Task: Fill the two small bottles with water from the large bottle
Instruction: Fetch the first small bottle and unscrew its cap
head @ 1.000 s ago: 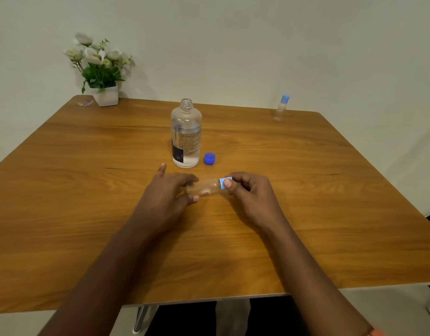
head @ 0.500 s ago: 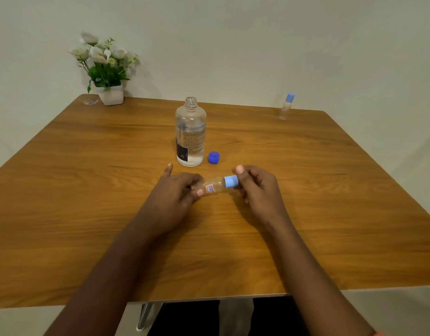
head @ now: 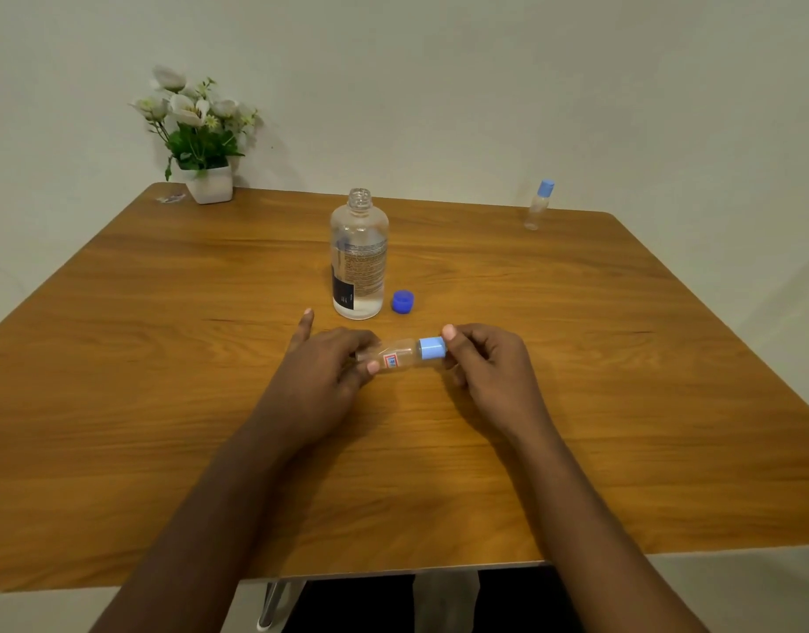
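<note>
just in front of the open large bottle (head: 359,258), the left hand (head: 329,372) gripped the light, slippery-looking small bottle (head: 400,356) by its body, on its side, while the right hand (head: 489,367) pinched its pale blue cap (head: 432,348).

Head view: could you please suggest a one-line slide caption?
Both hands hold a capped small bottle sideways near the open large bottle.

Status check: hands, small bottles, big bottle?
Left hand grips small bottle sideways; right hand on its light blue cap. Large bottle open, dark blue cap beside. Second small bottle capped, far right. Nothing blocking.
</note>
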A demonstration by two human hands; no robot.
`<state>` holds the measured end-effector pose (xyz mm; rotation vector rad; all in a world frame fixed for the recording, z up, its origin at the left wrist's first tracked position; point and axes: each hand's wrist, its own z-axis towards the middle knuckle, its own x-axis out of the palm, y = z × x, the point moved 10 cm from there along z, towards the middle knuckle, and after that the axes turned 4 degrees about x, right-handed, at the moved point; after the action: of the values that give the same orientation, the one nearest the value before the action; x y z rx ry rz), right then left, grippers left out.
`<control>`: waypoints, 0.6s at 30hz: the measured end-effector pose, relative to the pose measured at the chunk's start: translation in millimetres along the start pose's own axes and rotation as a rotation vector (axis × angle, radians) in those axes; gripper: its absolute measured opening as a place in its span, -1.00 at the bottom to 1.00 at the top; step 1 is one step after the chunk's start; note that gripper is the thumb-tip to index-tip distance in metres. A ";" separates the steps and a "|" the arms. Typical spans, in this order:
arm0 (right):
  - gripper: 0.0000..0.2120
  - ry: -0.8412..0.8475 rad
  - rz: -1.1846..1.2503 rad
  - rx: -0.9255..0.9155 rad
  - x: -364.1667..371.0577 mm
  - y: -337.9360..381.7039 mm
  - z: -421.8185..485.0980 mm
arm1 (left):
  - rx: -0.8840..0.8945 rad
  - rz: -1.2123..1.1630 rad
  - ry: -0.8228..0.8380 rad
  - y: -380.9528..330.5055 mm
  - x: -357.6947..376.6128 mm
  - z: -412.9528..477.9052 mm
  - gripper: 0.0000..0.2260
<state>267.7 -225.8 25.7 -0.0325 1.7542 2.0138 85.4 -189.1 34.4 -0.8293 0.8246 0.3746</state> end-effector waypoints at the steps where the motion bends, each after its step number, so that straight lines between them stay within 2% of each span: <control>1: -0.77 0.009 0.004 -0.001 0.7 0.1 0.1 | 0.001 0.005 0.002 -0.2 -0.2 -0.1 -0.67; 3: -0.90 0.025 0.060 0.014 1.3 -0.2 0.3 | 0.000 0.021 0.001 0.0 -0.7 -0.2 -0.66; 7: -0.78 0.057 0.148 0.016 3.3 0.6 0.8 | -0.022 0.029 -0.027 2.6 -4.9 -1.3 -0.63; 10: -0.98 0.024 0.147 0.005 0.0 4.4 -0.2 | -0.019 0.027 -0.010 3.0 -2.7 -1.2 -0.64; 13: -0.80 0.031 0.045 0.017 2.2 3.6 1.3 | -0.018 0.015 0.013 2.8 0.0 -1.3 -0.66; 16: -0.92 0.085 0.076 0.017 9.0 6.6 -0.5 | -0.029 0.016 0.009 2.5 -1.8 -1.8 -0.65; 18: -0.75 0.120 0.130 0.021 10.4 6.4 -1.0 | -0.043 0.019 0.002 3.8 -3.5 -2.1 -0.65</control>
<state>255.9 -223.8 28.2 -0.0340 1.8964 2.1244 79.8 -188.3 34.4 -0.8620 0.8293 0.4095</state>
